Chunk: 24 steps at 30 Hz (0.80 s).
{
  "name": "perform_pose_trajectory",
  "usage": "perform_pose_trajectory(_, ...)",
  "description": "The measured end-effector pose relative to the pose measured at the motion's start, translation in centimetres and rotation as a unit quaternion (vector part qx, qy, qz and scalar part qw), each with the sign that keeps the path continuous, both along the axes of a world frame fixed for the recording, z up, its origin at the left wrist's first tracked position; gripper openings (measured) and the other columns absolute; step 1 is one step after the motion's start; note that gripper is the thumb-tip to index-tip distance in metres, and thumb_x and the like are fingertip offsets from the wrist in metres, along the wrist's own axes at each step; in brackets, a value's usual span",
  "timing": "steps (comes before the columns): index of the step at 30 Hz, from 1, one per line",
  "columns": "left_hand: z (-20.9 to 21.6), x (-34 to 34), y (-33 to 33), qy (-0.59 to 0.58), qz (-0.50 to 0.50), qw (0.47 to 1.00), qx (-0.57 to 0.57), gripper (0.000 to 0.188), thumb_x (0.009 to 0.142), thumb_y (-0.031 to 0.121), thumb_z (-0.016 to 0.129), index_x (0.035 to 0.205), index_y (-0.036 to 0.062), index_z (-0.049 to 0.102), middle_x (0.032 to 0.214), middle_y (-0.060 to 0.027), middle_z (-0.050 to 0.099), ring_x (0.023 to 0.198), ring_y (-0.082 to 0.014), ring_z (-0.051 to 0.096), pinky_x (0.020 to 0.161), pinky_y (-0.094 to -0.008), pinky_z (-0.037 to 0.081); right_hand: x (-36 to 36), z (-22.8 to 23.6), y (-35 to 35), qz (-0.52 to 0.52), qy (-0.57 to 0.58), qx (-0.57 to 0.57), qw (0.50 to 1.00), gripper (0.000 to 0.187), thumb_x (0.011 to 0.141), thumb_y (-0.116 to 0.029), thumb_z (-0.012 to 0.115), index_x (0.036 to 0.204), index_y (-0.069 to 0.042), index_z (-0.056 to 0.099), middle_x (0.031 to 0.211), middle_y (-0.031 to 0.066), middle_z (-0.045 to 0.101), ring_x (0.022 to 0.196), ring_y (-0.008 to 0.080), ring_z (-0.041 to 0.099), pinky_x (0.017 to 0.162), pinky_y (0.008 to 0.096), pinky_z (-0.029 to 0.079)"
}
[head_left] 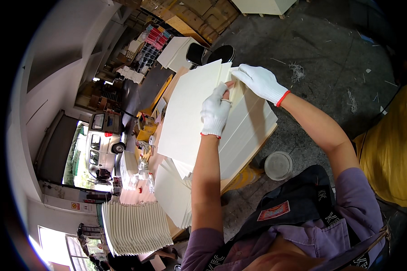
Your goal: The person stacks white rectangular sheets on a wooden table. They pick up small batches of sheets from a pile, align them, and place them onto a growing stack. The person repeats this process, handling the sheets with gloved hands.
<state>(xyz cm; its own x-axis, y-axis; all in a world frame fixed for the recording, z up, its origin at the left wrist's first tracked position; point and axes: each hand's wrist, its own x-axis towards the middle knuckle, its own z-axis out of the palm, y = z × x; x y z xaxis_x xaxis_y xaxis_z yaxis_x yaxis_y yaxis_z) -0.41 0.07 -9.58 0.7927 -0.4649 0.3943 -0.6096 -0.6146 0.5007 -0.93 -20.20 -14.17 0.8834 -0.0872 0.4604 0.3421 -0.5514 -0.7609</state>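
Note:
A stack of large white sheets (185, 108) lies fanned on the table in front of me. My left hand (215, 110), in a white glove with some fingertips bare, rests over the sheets with its fingers bent round their right edge. At the far right corner, my gloved right hand (260, 82) has its fingers together over the sheet edges, gripping them; its thumb is hidden. Below and to the right of my hands, more white sheets (246, 135) lie in stepped layers.
A tall pile of folded white pieces (135, 228) stands at the lower left, beside other fanned sheets (172, 192). Beyond the table are a black chair (196, 54) and a round black stool (221, 54). A lidded bucket (278, 165) stands on the floor, near a yellow sack (389, 140).

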Motion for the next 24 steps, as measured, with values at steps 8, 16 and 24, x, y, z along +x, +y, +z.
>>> perform_pose_trajectory(8,0.2,-0.4,-0.5,0.091,0.049,0.994,0.024,0.038,0.091,0.024,0.078,0.129,0.0218,0.071,0.111,-0.0117,0.074,0.1,-0.0272,0.073,0.09,-0.0362,0.055,0.2,-0.8,0.0,-0.006,-0.04,-0.02,0.999,0.042,0.109,-0.042,0.04,0.127,-0.014,0.066,0.112,0.0133,0.069,0.1,0.0361,0.068,0.082,0.0449,0.052)
perform_pose_trajectory(16,0.6,-1.1,-0.7,0.036,0.037,0.998,0.038,0.035,0.096,0.019,0.069,0.131,0.024,0.069,0.109,-0.0113,0.074,0.097,-0.0284,0.073,0.086,-0.0371,0.055,-0.1,-0.5,0.0,-0.004,-0.025,0.013,1.0,0.043,0.108,-0.044,0.041,0.127,-0.015,0.066,0.106,0.0133,0.07,0.098,0.0355,0.068,0.081,0.0442,0.052)
perform_pose_trajectory(24,0.3,-0.7,-0.4,-0.001,0.017,0.998,0.059,0.029,0.098,0.02,0.065,0.126,0.0242,0.071,0.106,-0.0108,0.073,0.092,-0.0284,0.072,0.082,-0.0368,0.055,-0.7,-0.1,0.1,-0.011,-0.015,0.025,1.0,0.041,0.107,-0.046,0.044,0.115,-0.012,0.066,0.1,0.0163,0.072,0.096,0.0373,0.069,0.08,0.0466,0.051)
